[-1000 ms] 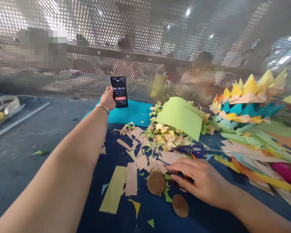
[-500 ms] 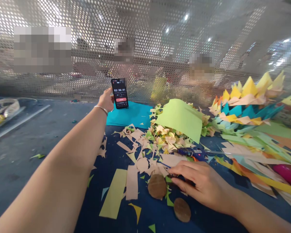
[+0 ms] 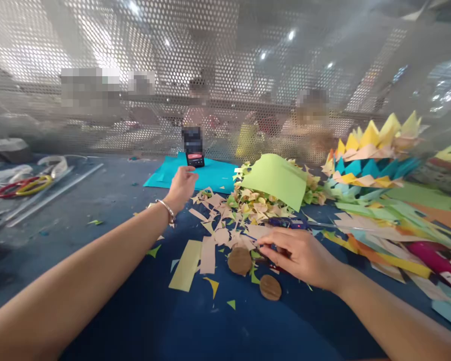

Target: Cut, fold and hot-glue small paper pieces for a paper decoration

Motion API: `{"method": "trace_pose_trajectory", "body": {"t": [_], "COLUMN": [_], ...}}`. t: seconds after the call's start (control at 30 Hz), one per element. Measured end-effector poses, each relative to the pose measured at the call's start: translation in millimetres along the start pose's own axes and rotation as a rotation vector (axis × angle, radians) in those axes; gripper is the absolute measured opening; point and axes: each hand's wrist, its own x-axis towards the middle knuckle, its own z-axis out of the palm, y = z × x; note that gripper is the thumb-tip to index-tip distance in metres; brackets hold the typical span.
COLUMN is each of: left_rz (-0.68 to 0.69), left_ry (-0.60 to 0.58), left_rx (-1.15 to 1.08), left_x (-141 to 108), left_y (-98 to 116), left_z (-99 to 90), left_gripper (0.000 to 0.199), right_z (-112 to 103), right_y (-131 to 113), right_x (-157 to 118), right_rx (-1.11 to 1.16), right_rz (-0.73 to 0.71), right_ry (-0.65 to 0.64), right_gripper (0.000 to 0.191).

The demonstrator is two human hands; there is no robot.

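Note:
My left hand [image 3: 182, 188] is empty, its fingers loosely apart, over the near edge of the blue paper [image 3: 158, 175]. Just beyond it a phone [image 3: 194, 156] stands upright against the perforated screen. My right hand [image 3: 295, 253] has its thumb and fingers pinched around a thin blue stick [image 3: 251, 237], which points left over paper scraps. Beside that hand lie two round brown wooden discs [image 3: 239, 261]. A pale pink paper circle [image 3: 221, 236] rests among the cut scraps, and a blue glue gun [image 3: 285, 222] lies behind the fingers.
A green paper sheet [image 3: 274, 180] covers part of a heap of small folded pieces [image 3: 261, 205]. Layered pointed paper shapes [image 3: 374, 150] and paper strips [image 3: 383, 225] lie right, by a magenta tool [image 3: 428, 260]. Scissors [image 3: 33, 185] lie left. People are behind the perforated screen [image 3: 225, 60].
My left hand has let go of the phone and drawn back toward me. My right hand stays over the scraps with the blue stick. The view has shifted slightly.

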Motion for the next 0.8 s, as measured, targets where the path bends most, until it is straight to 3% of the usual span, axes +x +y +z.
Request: {"method": "trace_pose_trajectory", "body": {"t": [0.23,0.43,0.63,0.8], "left_rz": [0.067,0.246,0.407,0.441], "left_ry": [-0.222,-0.502,-0.553,-0.639], "left_rx": [0.226,0.467,0.697,0.775], "left_x": [-66,-96,-115,-140], "left_y": [14,35,55,62], "left_z": [4.2,8.2,22.5,23.7], "left_gripper": [0.02,0.021,0.026,0.023], "right_z": [-6,-13,-25,-33], "right_y": [2,14,27,28], "right_x": [-1,-1,-3,-5], "right_rx": [-0.039,-0.099,-0.157,-0.172], "right_rz": [0.017,0.163,0.292,0.362], "right_ry": [0.046,0.08,0.123,0.01], "right_gripper": [0.026,0.027,0.027,0.027]}}
